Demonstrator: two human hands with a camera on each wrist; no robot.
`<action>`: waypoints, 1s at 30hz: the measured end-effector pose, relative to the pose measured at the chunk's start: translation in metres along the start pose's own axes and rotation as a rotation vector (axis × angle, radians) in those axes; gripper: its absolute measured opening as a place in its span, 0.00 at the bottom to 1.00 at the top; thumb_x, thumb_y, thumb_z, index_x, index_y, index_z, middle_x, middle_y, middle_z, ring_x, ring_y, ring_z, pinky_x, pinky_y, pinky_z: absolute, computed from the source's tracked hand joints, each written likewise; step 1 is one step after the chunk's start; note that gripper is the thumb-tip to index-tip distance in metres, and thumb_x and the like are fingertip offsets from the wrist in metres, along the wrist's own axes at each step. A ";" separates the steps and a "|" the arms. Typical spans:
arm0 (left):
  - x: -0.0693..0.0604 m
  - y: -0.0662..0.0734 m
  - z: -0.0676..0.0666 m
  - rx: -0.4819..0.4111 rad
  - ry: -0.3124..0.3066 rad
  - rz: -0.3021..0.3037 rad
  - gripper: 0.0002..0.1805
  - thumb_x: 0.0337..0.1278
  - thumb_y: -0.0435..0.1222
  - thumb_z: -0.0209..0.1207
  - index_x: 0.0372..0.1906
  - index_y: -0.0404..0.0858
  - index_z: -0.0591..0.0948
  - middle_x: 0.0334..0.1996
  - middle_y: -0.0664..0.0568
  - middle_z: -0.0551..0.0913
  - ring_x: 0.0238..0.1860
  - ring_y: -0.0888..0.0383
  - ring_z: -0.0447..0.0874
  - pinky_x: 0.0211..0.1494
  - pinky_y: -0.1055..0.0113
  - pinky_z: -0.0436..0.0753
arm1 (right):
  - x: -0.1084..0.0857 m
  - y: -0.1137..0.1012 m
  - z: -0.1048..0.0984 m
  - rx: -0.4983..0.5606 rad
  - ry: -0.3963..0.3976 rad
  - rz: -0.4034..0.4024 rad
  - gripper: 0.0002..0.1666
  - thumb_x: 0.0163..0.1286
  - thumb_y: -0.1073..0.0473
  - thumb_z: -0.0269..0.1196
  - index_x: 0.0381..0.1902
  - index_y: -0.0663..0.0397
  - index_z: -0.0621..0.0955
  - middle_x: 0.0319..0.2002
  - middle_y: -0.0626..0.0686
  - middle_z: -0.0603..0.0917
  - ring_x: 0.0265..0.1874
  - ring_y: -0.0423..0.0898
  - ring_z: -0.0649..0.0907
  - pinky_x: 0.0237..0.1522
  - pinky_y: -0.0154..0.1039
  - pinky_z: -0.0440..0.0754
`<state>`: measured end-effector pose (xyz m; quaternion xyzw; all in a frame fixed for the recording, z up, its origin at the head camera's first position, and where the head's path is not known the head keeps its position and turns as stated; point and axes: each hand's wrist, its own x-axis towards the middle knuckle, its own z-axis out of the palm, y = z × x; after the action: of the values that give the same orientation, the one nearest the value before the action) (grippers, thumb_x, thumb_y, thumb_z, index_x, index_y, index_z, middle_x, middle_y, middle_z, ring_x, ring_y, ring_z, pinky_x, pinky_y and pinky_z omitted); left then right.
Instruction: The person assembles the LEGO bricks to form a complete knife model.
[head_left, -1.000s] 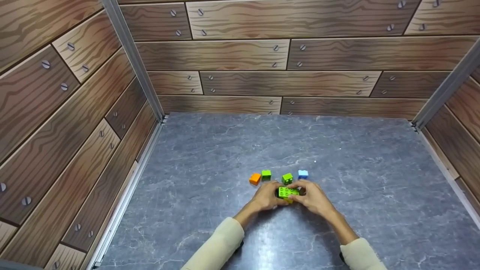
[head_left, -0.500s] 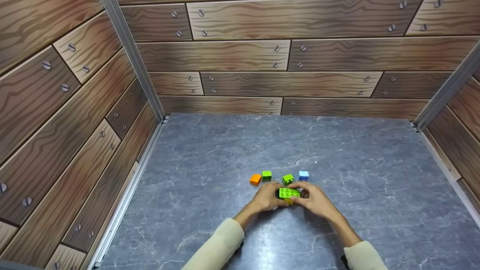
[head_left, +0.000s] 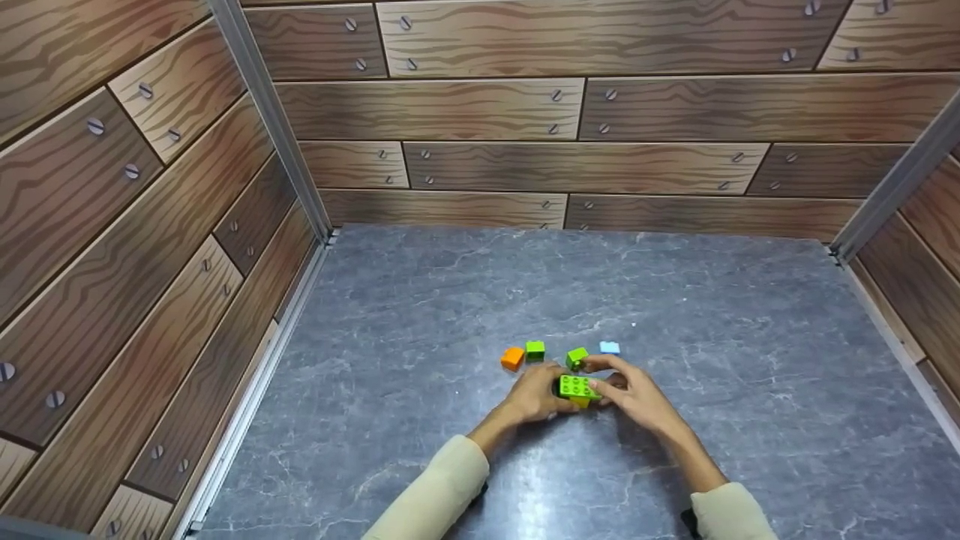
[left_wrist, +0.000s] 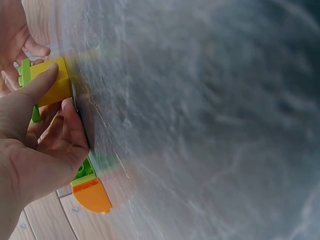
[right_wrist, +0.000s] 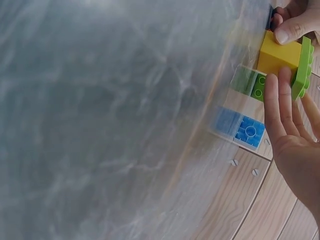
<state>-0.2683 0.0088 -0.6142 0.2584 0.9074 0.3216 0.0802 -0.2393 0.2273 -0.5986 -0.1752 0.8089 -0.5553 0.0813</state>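
In the head view my left hand [head_left: 536, 394] holds a yellow toy brick [head_left: 580, 402] with a green studded plate [head_left: 576, 386] on top. The left wrist view shows the left thumb pressed to the brick's yellow side [left_wrist: 52, 82]. My right hand [head_left: 637, 394] is at the stack's right end, its fingers extended and loosely spread; whether a fingertip touches the stack is hard to tell. Behind the stack, close to the right index finger, lies a green brick [head_left: 577, 358]. A dark piece [right_wrist: 272, 19] shows partly by the left fingers in the right wrist view.
An orange curved brick [head_left: 512, 358] and another green brick [head_left: 535, 351] lie behind the left hand. A light blue brick [head_left: 609, 348] lies beyond the right hand. Wood-patterned walls [head_left: 480, 165] enclose the grey marbled tabletop [head_left: 420, 300] at the back and sides.
My right fingers have loosened from the green plate and spread, the index finger reaching nearer the green brick behind. The left hand keeps its hold, and the stack has hardly moved.
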 end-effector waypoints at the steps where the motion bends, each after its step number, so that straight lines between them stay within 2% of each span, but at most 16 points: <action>1: 0.000 0.000 0.000 0.001 -0.002 -0.002 0.24 0.54 0.43 0.77 0.54 0.39 0.87 0.48 0.52 0.87 0.50 0.59 0.83 0.59 0.66 0.78 | 0.000 0.000 0.000 0.010 0.004 0.005 0.27 0.79 0.58 0.62 0.70 0.62 0.74 0.62 0.70 0.77 0.44 0.59 0.87 0.41 0.52 0.88; 5: 0.000 0.000 0.000 -0.010 0.005 0.003 0.24 0.53 0.43 0.78 0.54 0.39 0.87 0.48 0.52 0.87 0.50 0.59 0.83 0.59 0.66 0.78 | 0.000 0.001 -0.002 0.028 0.021 0.025 0.27 0.79 0.60 0.60 0.72 0.63 0.73 0.62 0.71 0.77 0.44 0.59 0.87 0.40 0.51 0.88; 9: 0.001 -0.001 0.001 -0.005 0.012 0.009 0.24 0.52 0.43 0.78 0.54 0.39 0.88 0.48 0.52 0.87 0.49 0.59 0.83 0.58 0.67 0.78 | 0.001 0.002 -0.003 0.030 0.047 0.043 0.27 0.79 0.60 0.61 0.71 0.62 0.73 0.61 0.70 0.78 0.41 0.54 0.87 0.40 0.49 0.88; 14: 0.001 -0.002 0.003 0.029 0.011 0.024 0.25 0.51 0.43 0.79 0.54 0.38 0.87 0.46 0.51 0.87 0.47 0.58 0.83 0.57 0.67 0.79 | 0.003 0.006 -0.004 0.050 0.081 0.024 0.27 0.79 0.61 0.61 0.71 0.65 0.73 0.60 0.72 0.78 0.36 0.50 0.87 0.39 0.48 0.88; 20: 0.002 -0.002 0.003 0.029 0.009 0.025 0.26 0.50 0.43 0.79 0.54 0.38 0.87 0.45 0.51 0.86 0.47 0.59 0.84 0.57 0.67 0.79 | 0.004 0.009 -0.007 0.061 0.105 0.040 0.27 0.80 0.63 0.59 0.72 0.66 0.72 0.60 0.72 0.78 0.35 0.53 0.87 0.39 0.49 0.88; 26: 0.001 -0.002 0.003 0.038 0.015 0.029 0.26 0.51 0.43 0.79 0.54 0.38 0.87 0.45 0.51 0.87 0.47 0.58 0.84 0.58 0.66 0.79 | 0.005 0.011 -0.009 0.113 0.132 0.032 0.29 0.78 0.62 0.62 0.72 0.69 0.71 0.60 0.74 0.77 0.36 0.58 0.87 0.38 0.51 0.89; 30: 0.001 -0.002 0.003 0.040 0.016 0.031 0.26 0.51 0.43 0.79 0.54 0.37 0.87 0.46 0.51 0.87 0.46 0.58 0.83 0.57 0.67 0.78 | 0.006 0.012 -0.010 0.142 0.158 0.033 0.29 0.77 0.64 0.63 0.71 0.71 0.71 0.59 0.74 0.77 0.34 0.58 0.88 0.38 0.52 0.89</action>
<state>-0.2695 0.0098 -0.6175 0.2712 0.9102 0.3066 0.0627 -0.2504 0.2375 -0.6055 -0.1113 0.7742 -0.6218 0.0387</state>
